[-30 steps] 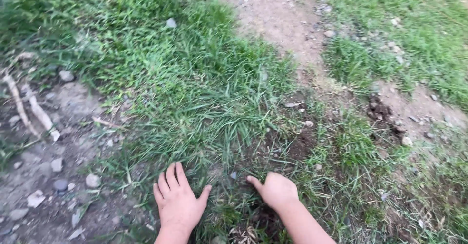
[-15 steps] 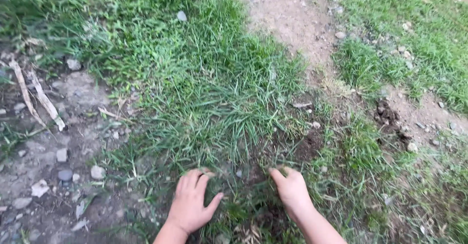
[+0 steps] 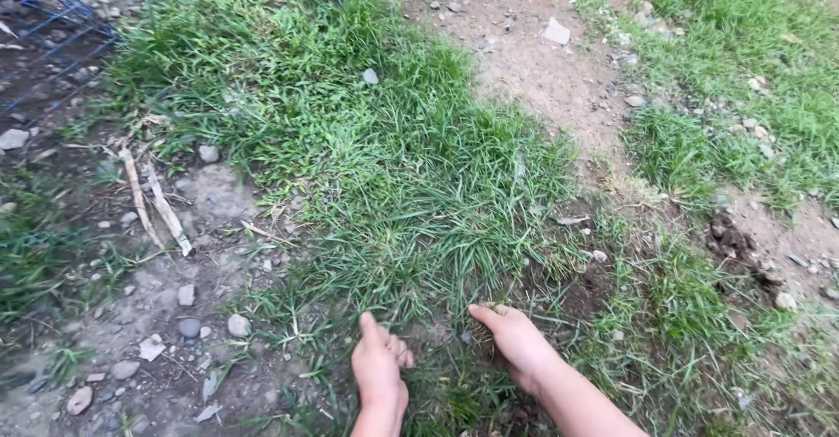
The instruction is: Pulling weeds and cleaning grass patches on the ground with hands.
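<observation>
No packages, labels, signs, screens in view — none anywhere.

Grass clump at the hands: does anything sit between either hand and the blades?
Nothing visible does. The left hand and right hand are both already down in the grass, fingers curled into the blades. The nearest stones lie off on the bare dirt beside the left hand, clear of both.
</observation>
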